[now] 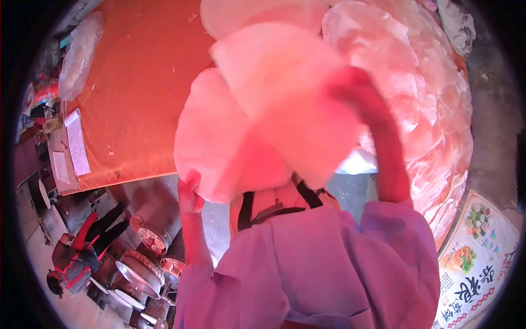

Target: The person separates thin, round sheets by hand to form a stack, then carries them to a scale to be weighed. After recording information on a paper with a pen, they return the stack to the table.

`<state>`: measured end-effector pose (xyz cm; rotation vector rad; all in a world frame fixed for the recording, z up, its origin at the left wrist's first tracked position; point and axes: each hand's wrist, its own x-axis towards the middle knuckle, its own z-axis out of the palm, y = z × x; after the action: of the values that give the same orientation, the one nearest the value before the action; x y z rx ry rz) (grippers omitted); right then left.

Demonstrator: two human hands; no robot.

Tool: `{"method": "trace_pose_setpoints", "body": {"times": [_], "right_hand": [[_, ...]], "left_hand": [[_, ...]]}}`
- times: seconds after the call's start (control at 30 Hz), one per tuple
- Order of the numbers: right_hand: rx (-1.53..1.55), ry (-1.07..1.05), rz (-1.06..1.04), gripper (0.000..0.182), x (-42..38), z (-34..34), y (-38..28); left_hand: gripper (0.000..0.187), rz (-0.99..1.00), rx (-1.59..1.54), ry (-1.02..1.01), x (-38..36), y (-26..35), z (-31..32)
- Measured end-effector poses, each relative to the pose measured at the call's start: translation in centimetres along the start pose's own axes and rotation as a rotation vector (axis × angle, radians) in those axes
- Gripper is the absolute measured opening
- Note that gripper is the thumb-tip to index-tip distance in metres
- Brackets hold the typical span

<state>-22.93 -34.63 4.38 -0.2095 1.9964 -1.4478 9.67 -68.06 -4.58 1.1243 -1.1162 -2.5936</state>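
Note:
Two large, thin round pancakes, lit pinkish red, overlap in front of my chest. My left hand is closed on the lower left edge of the left pancake, thumb on top. Over the right edge of the upper pancake is my right hand. Motion smears its fingers, so whether they pinch the sheet does not show. The upper pancake is blurred too and partly covers the left one. To the right lies a broad heap of similar thin sheets, with another round sheet at the back.
An orange-covered table stretches to the left, with a paper pad at its corner and clear plastic along its edge. Another person is at lower left, near round containers. A printed sign stands at lower right.

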Motion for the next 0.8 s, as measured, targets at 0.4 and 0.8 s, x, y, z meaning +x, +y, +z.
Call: {"method": "trace_pose_setpoints", "body": {"times": [0.4,0.8], "right_hand": [[0.258,0.009,-0.544,0.020,14.4,-15.5,-19.7],[-0.342,0.281,-0.349,0.030,9.4,-6.4,0.5]], "left_hand": [[0.053,0.035,0.007,0.141,1.6,-2.5,0.5],[0.057,0.216,0.055,-0.131,1.1,-1.5,8.1]]}}
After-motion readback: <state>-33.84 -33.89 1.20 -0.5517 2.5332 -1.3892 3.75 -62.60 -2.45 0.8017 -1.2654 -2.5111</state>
